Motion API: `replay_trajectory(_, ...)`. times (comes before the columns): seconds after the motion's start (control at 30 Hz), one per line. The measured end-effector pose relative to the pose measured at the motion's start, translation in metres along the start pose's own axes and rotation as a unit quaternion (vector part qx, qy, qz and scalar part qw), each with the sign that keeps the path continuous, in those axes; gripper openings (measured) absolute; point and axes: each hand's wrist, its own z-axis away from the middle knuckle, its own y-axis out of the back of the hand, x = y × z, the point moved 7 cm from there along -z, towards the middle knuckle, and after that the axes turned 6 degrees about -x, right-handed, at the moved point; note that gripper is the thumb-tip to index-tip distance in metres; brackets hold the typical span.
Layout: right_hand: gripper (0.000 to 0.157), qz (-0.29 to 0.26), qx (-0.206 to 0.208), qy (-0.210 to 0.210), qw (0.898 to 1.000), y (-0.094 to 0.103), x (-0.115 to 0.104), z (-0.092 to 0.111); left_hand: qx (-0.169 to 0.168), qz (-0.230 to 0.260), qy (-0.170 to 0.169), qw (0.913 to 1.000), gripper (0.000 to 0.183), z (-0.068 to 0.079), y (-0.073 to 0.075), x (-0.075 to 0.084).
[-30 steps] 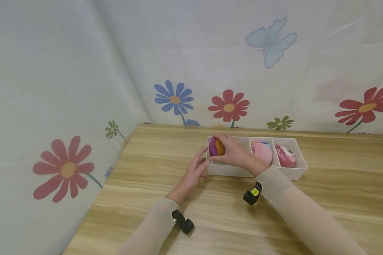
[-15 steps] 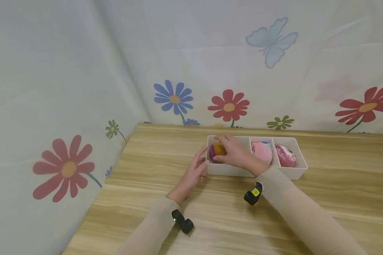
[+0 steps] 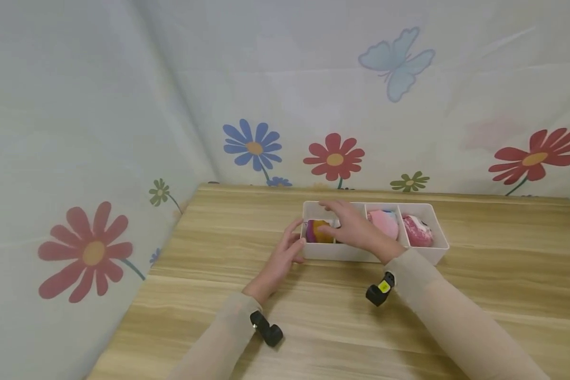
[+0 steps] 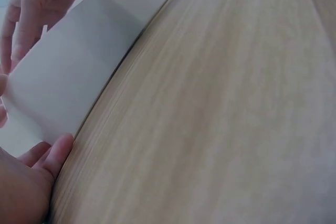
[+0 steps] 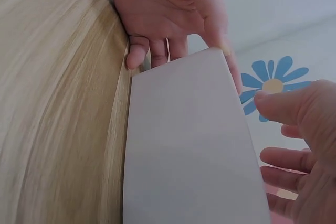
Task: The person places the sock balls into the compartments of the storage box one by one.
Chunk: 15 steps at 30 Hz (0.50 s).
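A white divided storage box stands on the wooden table. In its leftmost compartment sits a soft, rolled-up bundle, purple at the left and mustard orange at the right. My right hand hovers over the box just right of that bundle, fingers spread and thumb near its top. Nothing shows between thumb and fingers of the right hand in the right wrist view. My left hand touches the box's left end; the right wrist view has the left thumb at the top corner and its fingers along the end wall.
A pink bundle with some blue behind it fills a compartment further right. The rightmost compartment holds a dark pink and white bundle. Behind the wooden table hangs a pale curtain printed with flowers and a butterfly.
My right hand has lowered the purple and orange bundle into the left compartment, then spread its fingers and let go. The left hand stays at the box's end. The head view has shifted slightly.
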Motion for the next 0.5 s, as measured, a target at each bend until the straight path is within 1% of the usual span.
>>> replay_trajectory(0.23, 0.058, 0.002, 0.011, 0.010, 1.000, 0.005, 0.004, 0.009, 0.010, 0.004, 0.003, 0.9999, 0.051, 0.001, 0.007, 0.001)
replay_trajectory(0.4, 0.057, 0.014, 0.021, 0.025, 0.999, 0.009, 0.006, 0.016, 0.027, 0.006, 0.006, 0.9996, 0.052, 0.004, 0.014, 0.002)
replay_trajectory(0.5, 0.057, 0.015, 0.028, 0.029, 0.999, 0.012, 0.006, 0.022, 0.038, 0.008, -0.001, 0.9993, 0.052, 0.006, 0.018, 0.004)
